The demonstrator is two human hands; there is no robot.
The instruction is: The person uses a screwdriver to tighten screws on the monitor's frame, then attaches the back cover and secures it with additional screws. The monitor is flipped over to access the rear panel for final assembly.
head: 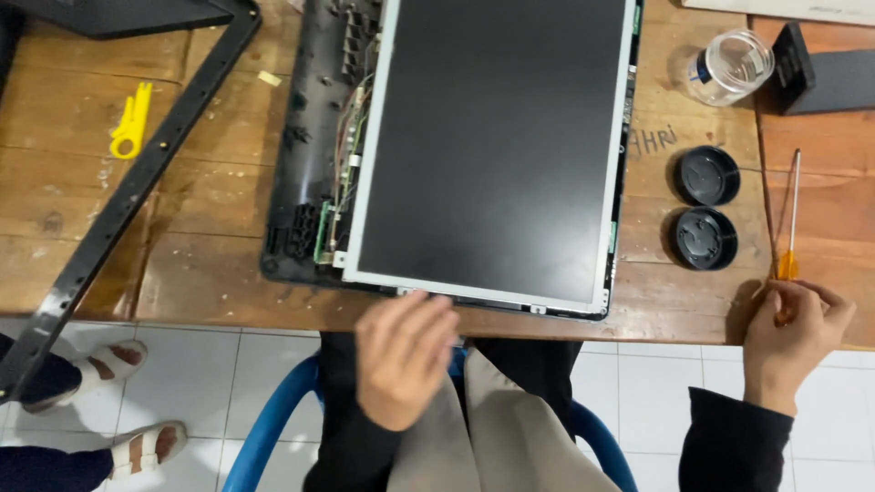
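Bare LCD panel [488, 146] lying face up in its black rear housing [310, 173] on the wooden table [210, 273]. Thin, stiff and probably fragile; best gripped by its metal edge frame. Left hand [404, 355]: fingers loosely together, tips touching the panel's near edge. Right hand [795, 339]: fingers curled closed around a screwdriver [789, 228], whose shaft points away beyond the fingertips.

Screen panel [492, 146] on table [210, 273]; two caps [705, 205] right of panel; screwdriver [791, 219] further right.

yellow tool [130, 121] | two black caps [706, 175] (side by side) | clear jar [734, 66] | detached bezel [137, 187]
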